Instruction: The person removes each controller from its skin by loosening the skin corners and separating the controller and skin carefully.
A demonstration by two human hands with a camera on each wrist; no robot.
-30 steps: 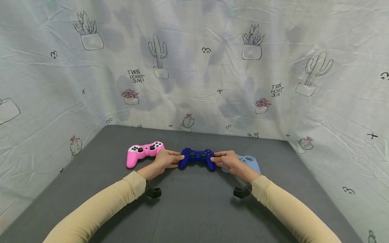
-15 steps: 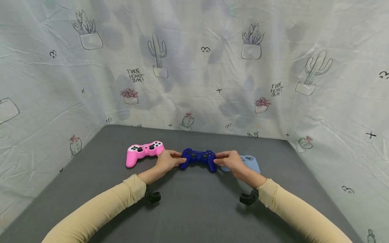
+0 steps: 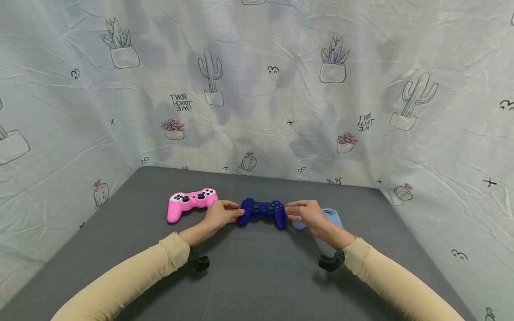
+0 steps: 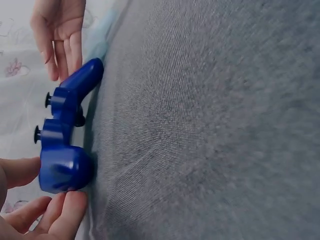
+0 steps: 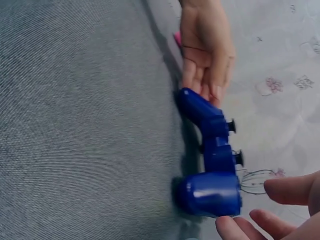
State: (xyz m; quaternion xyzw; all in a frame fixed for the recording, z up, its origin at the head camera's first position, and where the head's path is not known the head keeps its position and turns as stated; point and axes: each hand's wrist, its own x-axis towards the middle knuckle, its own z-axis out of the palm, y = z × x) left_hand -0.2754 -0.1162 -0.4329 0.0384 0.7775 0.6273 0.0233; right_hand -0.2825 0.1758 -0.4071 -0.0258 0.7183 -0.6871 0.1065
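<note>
while left hand (image 3: 219, 215) pinches blue controller (image 3: 263, 209) between thumb and fingers, right hand (image 3: 309, 215) sits loose-fingered just beside it; curtain (image 3: 261, 111) reads, mirrored, "don't touch me".

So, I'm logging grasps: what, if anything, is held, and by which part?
The blue controller: the left hand pinches its left handle. The right hand isn't gripping; its thumb is clear of the right handle.

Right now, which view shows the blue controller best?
The head view: there the blue controller shows its top face, both sticks and both handles. The two wrist views show it end-on, one handle nearest, sticks in profile.
</note>
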